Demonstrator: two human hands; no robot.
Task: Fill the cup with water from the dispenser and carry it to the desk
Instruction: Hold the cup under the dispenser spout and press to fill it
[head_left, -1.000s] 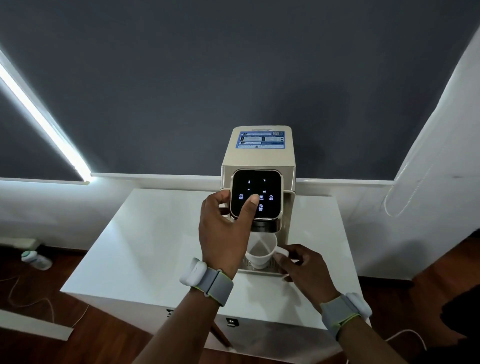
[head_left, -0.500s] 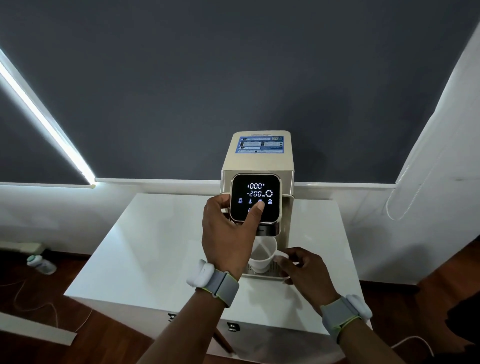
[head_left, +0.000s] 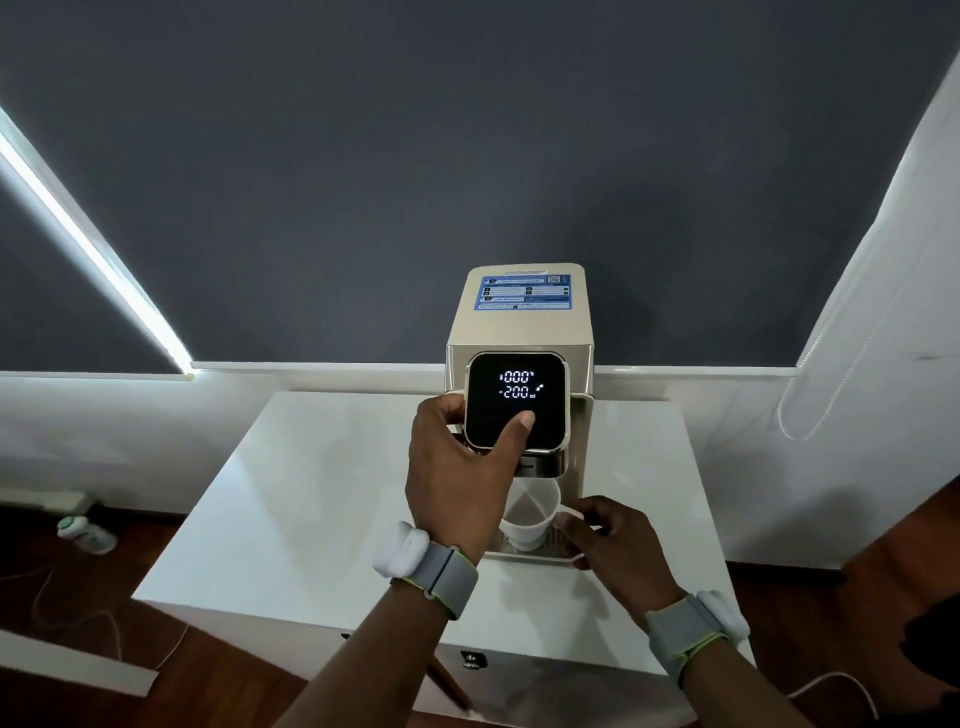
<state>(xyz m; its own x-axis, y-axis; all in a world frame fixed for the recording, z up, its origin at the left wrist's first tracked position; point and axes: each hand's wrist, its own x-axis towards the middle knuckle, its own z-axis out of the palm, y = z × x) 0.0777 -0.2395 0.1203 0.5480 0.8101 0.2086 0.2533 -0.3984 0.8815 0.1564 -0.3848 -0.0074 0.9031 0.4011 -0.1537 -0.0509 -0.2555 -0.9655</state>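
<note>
A beige water dispenser stands at the back of a white table. Its black touch screen shows lit digits. My left hand reaches up to it, the thumb pressing the lower part of the screen and the fingers curled round the screen's left edge. Under the spout, on the drip tray, stands a white cup. My right hand pinches the cup's handle on its right side. I cannot tell how much water is in the cup.
A dark roller blind covers the window behind the dispenser. A white wall with a hanging bead cord is on the right. A small bottle and cables lie on the dark wood floor at left.
The screen lit up with digits, and its lower row of icons has since gone dark. The view has tilted slightly. My left thumb stays on the screen and my right hand stays on the cup handle.
</note>
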